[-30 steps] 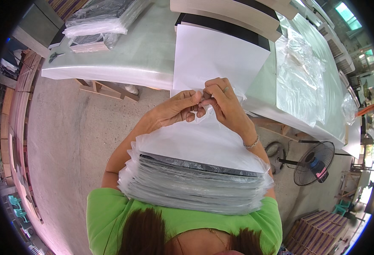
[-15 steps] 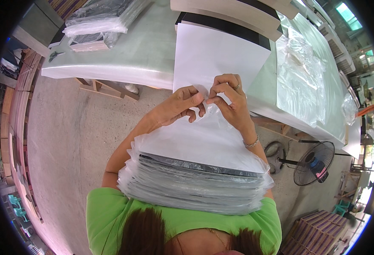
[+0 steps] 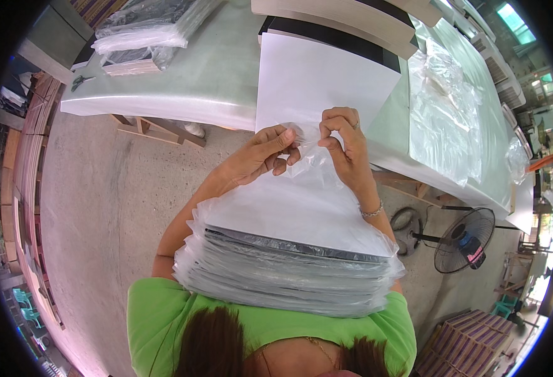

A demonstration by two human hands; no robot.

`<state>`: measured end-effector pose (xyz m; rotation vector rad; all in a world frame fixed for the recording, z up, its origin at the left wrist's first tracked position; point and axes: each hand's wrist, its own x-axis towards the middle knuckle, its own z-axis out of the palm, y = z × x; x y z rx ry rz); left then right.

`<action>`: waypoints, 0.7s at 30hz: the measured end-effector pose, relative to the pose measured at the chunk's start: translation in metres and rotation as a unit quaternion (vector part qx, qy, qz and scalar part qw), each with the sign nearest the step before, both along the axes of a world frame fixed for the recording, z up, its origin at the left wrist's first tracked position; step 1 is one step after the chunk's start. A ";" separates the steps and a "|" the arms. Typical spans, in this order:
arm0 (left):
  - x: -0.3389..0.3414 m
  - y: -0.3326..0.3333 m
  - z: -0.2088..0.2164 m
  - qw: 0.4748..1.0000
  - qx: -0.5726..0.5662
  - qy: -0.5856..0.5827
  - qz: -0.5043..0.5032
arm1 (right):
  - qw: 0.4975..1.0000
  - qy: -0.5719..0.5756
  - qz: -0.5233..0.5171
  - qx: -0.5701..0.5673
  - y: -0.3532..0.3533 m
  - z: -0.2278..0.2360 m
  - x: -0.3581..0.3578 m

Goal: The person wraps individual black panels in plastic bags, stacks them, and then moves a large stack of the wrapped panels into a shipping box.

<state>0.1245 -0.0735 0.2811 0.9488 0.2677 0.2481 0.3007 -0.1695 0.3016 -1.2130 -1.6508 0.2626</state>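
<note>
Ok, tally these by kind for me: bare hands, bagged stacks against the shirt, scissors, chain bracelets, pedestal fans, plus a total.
Bare hands (left hand, right hand): 2
Plastic-bagged stack against the green shirt: 1
Scissors: 1
Chain bracelet: 1
Pedestal fan: 1
Total: 6

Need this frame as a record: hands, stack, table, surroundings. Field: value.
left hand: the left hand pinches clear plastic
right hand: the right hand pinches the same plastic, thumb against fingers
stack: plastic-wrapped stack between the forearms, against the green shirt
table ahead: table with white sheet, scissors toward its left end
table right: loose clear film
floor right: black fan
</note>
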 end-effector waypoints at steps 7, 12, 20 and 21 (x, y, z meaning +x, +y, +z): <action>-0.008 0.014 -0.012 0.997 -0.034 0.057 0.037 | 0.956 0.239 0.151 0.077 0.001 -0.003 0.015; -0.029 0.047 -0.033 0.949 0.206 0.159 0.180 | 0.969 0.224 -0.064 0.080 -0.006 0.011 0.028; 0.024 0.001 0.039 0.612 0.768 0.029 0.187 | 0.963 0.259 -0.075 -0.028 0.013 0.018 0.006; 0.024 0.003 0.035 0.641 0.749 0.030 0.167 | 0.954 0.276 -0.078 -0.086 0.013 0.022 0.003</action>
